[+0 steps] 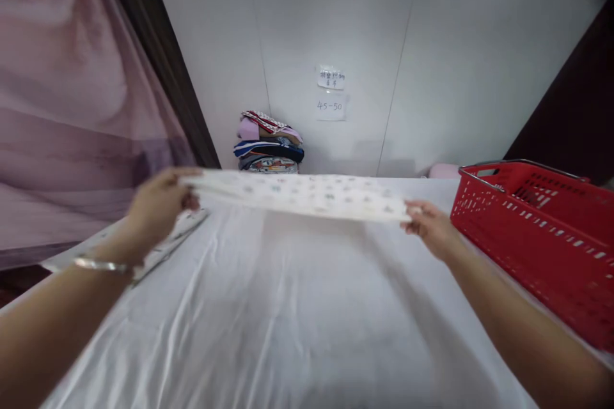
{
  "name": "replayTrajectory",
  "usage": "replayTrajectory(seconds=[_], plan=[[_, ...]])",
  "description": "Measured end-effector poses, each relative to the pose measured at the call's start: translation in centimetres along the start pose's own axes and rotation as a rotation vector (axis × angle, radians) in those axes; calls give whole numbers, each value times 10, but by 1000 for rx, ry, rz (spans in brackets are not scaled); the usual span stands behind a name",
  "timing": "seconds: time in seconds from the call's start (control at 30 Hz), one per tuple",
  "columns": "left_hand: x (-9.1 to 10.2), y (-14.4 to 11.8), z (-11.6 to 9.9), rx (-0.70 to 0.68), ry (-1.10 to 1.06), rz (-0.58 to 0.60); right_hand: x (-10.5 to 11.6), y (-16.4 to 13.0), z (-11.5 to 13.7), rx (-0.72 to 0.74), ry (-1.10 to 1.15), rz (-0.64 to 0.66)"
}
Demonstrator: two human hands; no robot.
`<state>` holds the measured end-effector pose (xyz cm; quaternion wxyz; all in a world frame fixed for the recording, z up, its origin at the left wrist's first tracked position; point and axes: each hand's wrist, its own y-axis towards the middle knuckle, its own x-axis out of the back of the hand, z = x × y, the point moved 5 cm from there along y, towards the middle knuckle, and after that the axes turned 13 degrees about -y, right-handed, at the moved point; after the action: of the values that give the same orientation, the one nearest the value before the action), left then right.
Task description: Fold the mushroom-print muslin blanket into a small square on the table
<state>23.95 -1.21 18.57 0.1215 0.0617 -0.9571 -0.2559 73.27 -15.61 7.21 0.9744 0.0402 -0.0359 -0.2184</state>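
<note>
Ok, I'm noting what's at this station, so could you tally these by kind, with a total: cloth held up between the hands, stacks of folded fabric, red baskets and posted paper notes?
Held-up printed cloth: 1
Stack of folded fabric: 1
Red basket: 1
Posted paper notes: 2
Total: 5

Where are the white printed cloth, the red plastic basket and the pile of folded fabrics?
White cloth with small printed motifs (pixel 307 197): head view, middle of its stretched span.
Red plastic basket (pixel 532 259): head view, its long side wall.
Pile of folded multicoloured fabrics (pixel 269 146): head view, middle of the pile.
</note>
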Motion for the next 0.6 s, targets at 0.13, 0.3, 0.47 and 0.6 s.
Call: replayTrajectory(seconds=[0.13,0.3,0.47,0.6], plan=[[-11,-118,122,624,3,143,-9,-52,-114,-431,-152,113],[-4,-175,159,777,-119,44,-9,-85,-141,-475,-135,136],[16,-174,136,598,71,72,-11,-104,-123,-466,-178,150],[28,-183,137,571,259,108,-12,-116,-121,-446,-228,146]])
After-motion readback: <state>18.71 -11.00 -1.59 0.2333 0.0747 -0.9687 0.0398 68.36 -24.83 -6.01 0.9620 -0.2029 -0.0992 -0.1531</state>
